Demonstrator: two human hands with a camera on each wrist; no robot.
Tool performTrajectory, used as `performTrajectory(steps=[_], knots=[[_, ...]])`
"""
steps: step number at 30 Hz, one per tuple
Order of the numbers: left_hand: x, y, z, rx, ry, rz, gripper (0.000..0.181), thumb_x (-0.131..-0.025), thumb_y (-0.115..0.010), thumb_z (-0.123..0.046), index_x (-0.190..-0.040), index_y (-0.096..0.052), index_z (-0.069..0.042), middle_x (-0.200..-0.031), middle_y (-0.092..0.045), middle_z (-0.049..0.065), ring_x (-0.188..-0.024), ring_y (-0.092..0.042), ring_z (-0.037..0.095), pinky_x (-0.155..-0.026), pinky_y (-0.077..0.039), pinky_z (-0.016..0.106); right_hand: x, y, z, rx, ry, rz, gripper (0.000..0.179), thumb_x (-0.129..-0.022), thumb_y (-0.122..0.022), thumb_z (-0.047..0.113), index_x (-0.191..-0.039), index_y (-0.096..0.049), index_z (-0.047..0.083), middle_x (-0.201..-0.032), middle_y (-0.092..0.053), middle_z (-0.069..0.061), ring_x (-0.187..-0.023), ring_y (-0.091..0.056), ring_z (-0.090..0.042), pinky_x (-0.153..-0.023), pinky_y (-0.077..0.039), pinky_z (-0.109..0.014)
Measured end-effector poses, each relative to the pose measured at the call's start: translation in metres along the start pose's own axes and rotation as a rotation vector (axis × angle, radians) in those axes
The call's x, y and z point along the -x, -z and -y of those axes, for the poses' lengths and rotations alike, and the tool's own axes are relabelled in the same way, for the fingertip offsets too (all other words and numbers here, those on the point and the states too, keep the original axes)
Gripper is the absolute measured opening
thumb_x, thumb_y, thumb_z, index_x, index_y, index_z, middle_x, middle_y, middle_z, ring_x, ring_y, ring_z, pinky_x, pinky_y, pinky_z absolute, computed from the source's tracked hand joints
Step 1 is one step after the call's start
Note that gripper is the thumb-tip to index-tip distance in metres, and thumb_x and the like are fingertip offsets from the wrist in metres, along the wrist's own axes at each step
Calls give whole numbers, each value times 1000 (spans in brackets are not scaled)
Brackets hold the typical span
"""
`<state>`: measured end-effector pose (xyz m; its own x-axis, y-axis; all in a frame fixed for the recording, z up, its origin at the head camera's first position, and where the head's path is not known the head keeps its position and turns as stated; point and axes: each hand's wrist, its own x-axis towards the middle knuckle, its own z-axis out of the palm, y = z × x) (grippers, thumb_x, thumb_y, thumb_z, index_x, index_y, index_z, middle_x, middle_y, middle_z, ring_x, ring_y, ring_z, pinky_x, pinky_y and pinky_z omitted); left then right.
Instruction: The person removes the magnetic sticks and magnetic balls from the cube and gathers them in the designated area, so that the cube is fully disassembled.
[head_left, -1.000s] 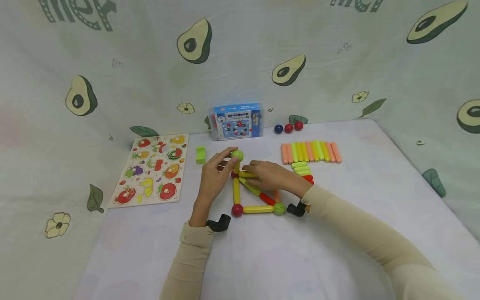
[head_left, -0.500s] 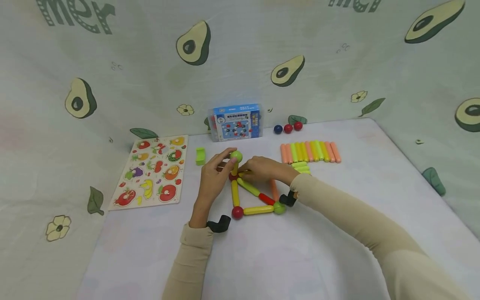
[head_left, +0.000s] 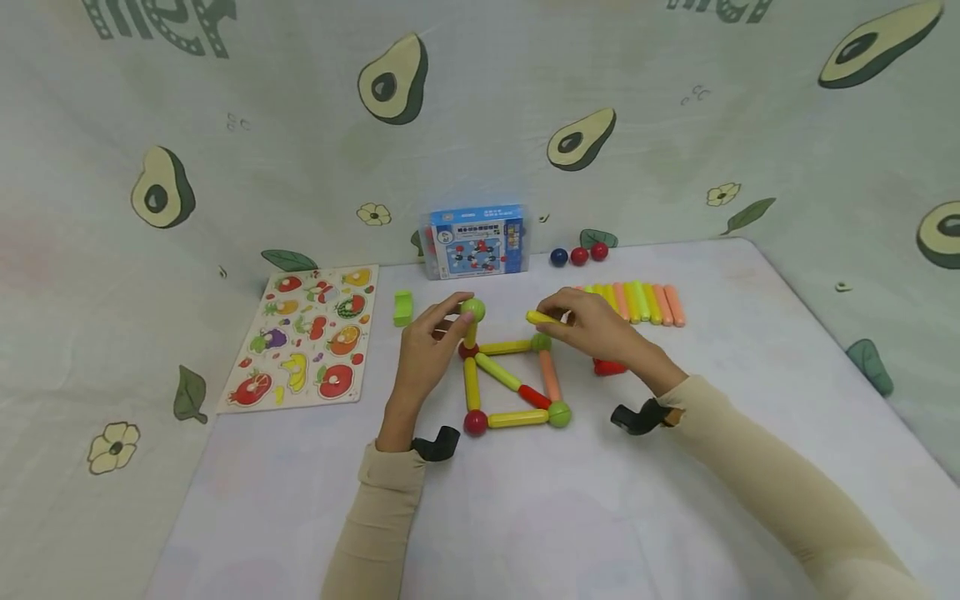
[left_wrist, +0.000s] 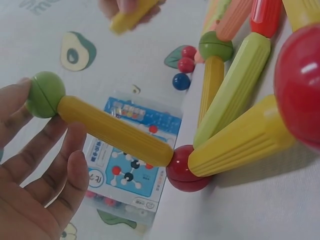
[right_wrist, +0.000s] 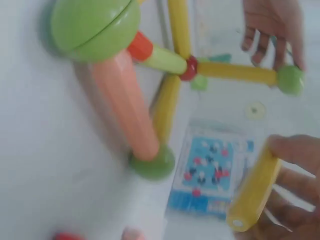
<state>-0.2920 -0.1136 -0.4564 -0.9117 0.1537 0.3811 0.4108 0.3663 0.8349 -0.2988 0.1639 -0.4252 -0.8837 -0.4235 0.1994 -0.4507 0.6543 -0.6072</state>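
My left hand [head_left: 429, 350] pinches a green ball [left_wrist: 46, 94] between thumb and fingertips. That ball caps a yellow stick [left_wrist: 117, 131] standing up from the red ball [left_wrist: 187, 169] at the far left corner of a flat four-sided frame. Yellow sticks [head_left: 517, 418] and an orange stick [head_left: 551, 375] form the frame's sides, with balls at its corners. A joined light green and red stick [head_left: 497, 372] runs diagonally across it. Above the far right green ball [head_left: 541, 342], my right hand [head_left: 592, 327] holds a loose yellow stick [right_wrist: 255, 192] by one end, its other end pointing left.
Behind the frame stands a blue box [head_left: 476, 242], with blue and red balls [head_left: 579, 256] beside it. A row of coloured sticks [head_left: 645, 303] lies right, partly behind my right hand, near red sticks [head_left: 609, 367]. Left are a fruit puzzle board [head_left: 300, 342] and a green block [head_left: 402, 308].
My right hand has moved right and up from the far left corner, holding a yellow stick clear of the frame. My left hand stays at the green ball.
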Motion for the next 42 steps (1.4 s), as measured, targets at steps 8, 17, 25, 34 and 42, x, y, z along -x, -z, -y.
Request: performTrajectory(steps=[8,17,25,34,42], knots=[[0,3,2,5,13,-8,37,-97,-62,-45,-132,-66,-33,-117,-67,-2,-95,-66,13,-84,-55,34,32,39,-44,-35,-254,-207,39,-96,-70,29,-126,-65,4,-110,-69,-12,-97,-63,-25,-78,-51,-21],[0,7,2,-2,20,-3,38,-98,-60,-45,-133,-65,-31,-117,-68,-1,-90,-67,16,-84,-55,35,54,75,-91,55,-478,-296,47,-99,-63,35,-130,-60,0,-120,-64,-21,-107,-61,-37,-82,-56,-40],[0,8,-1,3,20,-1,38,-99,-60,-43,-134,-65,-28,-116,-69,0,-89,-66,15,-83,-55,35,62,98,-131,88,-589,-304,47,-100,-61,34,-127,-60,-4,-118,-62,-27,-105,-59,-40,-84,-51,-52],[1,7,-2,7,28,1,37,-99,-61,-43,-133,-65,-29,-117,-68,0,-90,-67,15,-82,-56,34,66,101,-168,101,-648,-277,46,-98,-64,31,-121,-60,-9,-114,-63,-30,-96,-61,-39,-75,-50,-45],[2,6,-2,18,51,-4,38,-98,-62,-44,-134,-65,-31,-118,-68,0,-92,-67,15,-84,-55,35,60,93,-187,113,-689,-250,39,-98,-66,26,-115,-62,-9,-105,-62,-26,-87,-55,-32,-68,-48,-35]])
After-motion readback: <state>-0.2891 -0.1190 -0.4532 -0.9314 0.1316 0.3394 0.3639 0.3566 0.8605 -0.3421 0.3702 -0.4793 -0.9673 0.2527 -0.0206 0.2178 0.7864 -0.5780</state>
